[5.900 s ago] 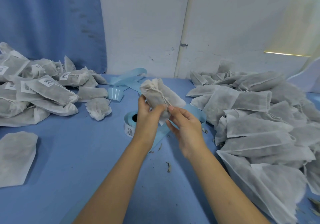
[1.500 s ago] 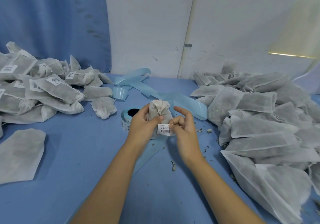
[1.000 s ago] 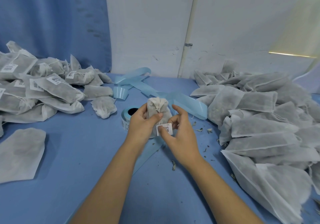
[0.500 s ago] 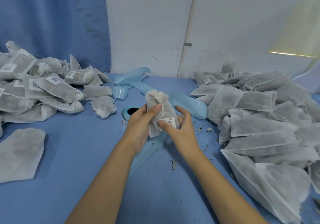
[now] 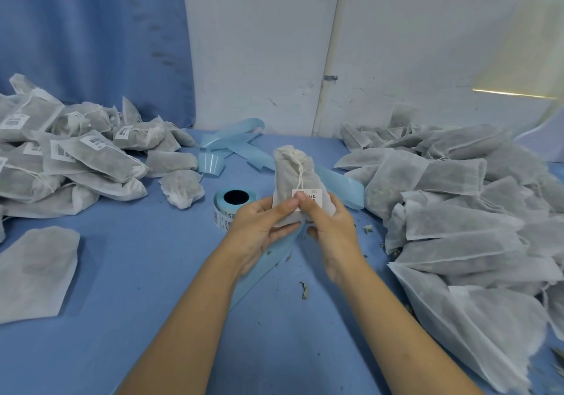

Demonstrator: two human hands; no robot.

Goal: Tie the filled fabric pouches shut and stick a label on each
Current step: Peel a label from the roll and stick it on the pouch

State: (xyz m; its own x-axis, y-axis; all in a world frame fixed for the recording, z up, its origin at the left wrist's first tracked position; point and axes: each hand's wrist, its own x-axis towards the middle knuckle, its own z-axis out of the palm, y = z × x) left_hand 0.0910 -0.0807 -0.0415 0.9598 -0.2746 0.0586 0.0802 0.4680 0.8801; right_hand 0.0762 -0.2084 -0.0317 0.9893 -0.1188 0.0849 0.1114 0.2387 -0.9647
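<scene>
Pouch: filled, grey-white fabric, held upright in both hands above the middle of the blue worktop, gathered neck uppermost.
Drawstring: white cord pulled tight round the neck, its tail hanging down the front to the sticker.
Label: white with dark print, on the front of the pouch's lower half; its near-left corner was hidden under the thumbs.
Left hand: gripped the pouch's lower left side, fingers curled beneath it, thumb laid across the front with its tip at the sticker's edge.
Right hand: gripped the lower right side, fingers wrapped behind, thumb pressing on the sticker beside the other thumb.
Label roll: lay on the worktop just left of the hands, dark core facing up.
Backing strip: pale blue, ran behind the pouch and under the hands, with loose coils further back.
Left pile: tied pouches, several showing barcode stickers.
Right pile: larger heap of filled pouches with no stickers showing.
Stray pouches: one flat pouch at the near left, one bunched pouch beside the left pile.
Scraps: small bits of dried leaf on the worktop near the right forearm.
</scene>
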